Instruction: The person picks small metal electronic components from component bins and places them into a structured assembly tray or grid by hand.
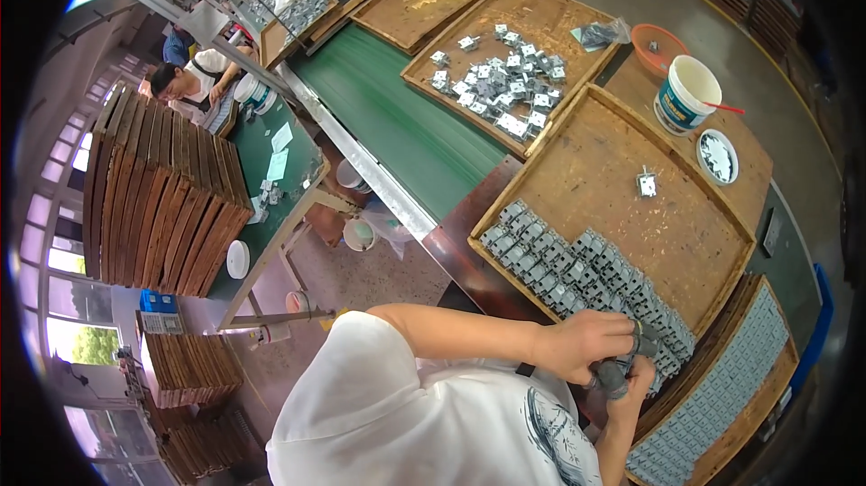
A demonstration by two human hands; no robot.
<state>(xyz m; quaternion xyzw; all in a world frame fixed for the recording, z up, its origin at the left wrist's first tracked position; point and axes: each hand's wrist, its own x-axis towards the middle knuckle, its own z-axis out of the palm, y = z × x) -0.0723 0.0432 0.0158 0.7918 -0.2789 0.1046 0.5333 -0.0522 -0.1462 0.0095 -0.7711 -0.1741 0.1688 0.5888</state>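
Observation:
My left hand [586, 342] reaches in over the near edge of a wooden tray [622, 161], its fingers bent and closed. Close beside it, my right hand [639, 380] is closed too, with its fingers curled toward the left. Dark grey coverings show on some fingertips. Whatever the two hands pinch between them is hidden by the fingers. Grey metal box-shaped parts [577, 265] stand in tight rows along the tray's near side, right beside my hands. One lone metal part [646, 183] sits farther back in the same tray.
Beyond lies a tray of loose parts [505, 80] beside a green conveyor belt [397, 125]. A white bucket [687, 94], an orange bowl [657, 44] and a white tub [717, 157] stand at right. A filled tray [722, 387] is at lower right. Another person [203, 80] works near stacked trays [162, 188].

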